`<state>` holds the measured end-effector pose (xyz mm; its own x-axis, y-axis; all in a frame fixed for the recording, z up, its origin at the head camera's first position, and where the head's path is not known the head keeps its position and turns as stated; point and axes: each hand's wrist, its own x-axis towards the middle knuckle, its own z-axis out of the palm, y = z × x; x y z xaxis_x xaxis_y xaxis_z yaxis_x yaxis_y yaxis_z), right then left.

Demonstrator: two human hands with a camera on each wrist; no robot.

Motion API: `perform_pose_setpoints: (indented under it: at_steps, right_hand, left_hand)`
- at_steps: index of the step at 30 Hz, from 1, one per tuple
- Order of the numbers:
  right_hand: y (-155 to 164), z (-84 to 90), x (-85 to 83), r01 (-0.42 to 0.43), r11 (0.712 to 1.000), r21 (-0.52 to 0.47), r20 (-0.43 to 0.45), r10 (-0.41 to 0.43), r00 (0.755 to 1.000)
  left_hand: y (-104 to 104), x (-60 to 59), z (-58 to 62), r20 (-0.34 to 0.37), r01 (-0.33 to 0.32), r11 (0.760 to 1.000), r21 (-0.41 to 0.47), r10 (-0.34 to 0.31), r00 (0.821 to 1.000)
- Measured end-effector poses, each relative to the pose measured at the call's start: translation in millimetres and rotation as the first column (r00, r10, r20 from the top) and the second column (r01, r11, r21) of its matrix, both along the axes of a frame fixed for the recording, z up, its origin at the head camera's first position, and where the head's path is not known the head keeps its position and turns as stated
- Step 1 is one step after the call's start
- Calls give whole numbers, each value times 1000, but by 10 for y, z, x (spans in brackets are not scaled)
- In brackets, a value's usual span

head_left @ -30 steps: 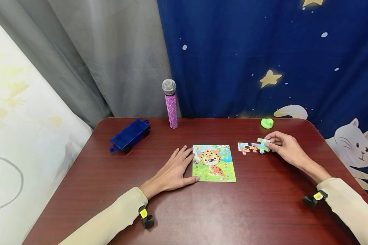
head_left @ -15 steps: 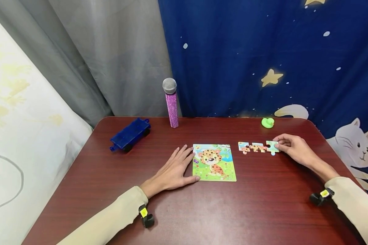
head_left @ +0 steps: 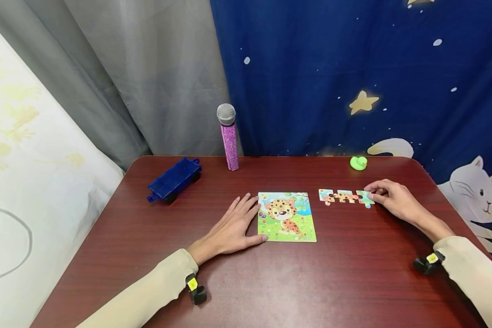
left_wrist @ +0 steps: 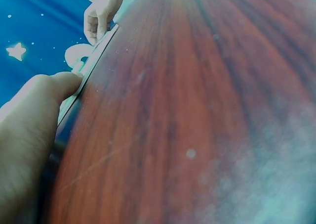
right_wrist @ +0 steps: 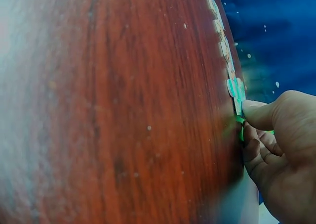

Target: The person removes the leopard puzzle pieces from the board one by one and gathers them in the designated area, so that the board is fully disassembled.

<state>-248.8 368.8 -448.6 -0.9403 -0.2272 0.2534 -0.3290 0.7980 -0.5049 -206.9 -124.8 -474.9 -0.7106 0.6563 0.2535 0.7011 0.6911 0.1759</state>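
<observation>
My left hand (head_left: 231,228) lies with fingers spread and straight at the left edge of a square puzzle board (head_left: 287,218) printed with a spotted leopard cub. Its thumb (left_wrist: 69,80) touches the board's near left corner. To the right of the board, my right hand (head_left: 395,200) pinches the right edge of a green-and-blue jigsaw piece (head_left: 364,197) between thumb and fingers. That piece is the rightmost in a short row, beside a spotted middle piece (head_left: 344,196) and a left piece (head_left: 325,195). The right wrist view shows the thumb (right_wrist: 259,114) on the held piece's edge.
A green toy duck (head_left: 358,163) sits behind the right hand, near the table's back edge. A pink glittery microphone (head_left: 230,146) stands upright at the back. At the back left lies a blue toy wagon (head_left: 174,179). Curtains hang behind the brown table (head_left: 295,287).
My right hand has moved right with its puzzle piece, from overlapping the middle piece to the row's right end, and the piece now lies flatter. The left hand stays on the board's edge.
</observation>
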Motion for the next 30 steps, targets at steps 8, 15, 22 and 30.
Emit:
perform_pose_setpoints:
  at_steps: [8, 15, 22, 30]
  right_hand:
    - [-42, 9, 26, 8, 1000, -3, -27, -8, 1000]
    - [-334, 146, 86, -3, 998, -61, -19, 2, 1000]
    - [-678, 210, 127, -108, 980, -167, 42, 116, 992]
    - [-992, 154, 167, -220, 886, -408, 177, 313, 933]
  left_hand:
    - [1, 7, -3, 5, -7, 1000, -8, 7, 1000]
    - [1, 12, -3, 13, -7, 1000, -8, 7, 1000]
    - [-3, 17, 1, 22, -8, 1000, -8, 8, 1000]
    - [2, 13, -11, 10, -5, 1000, -8, 5, 1000]
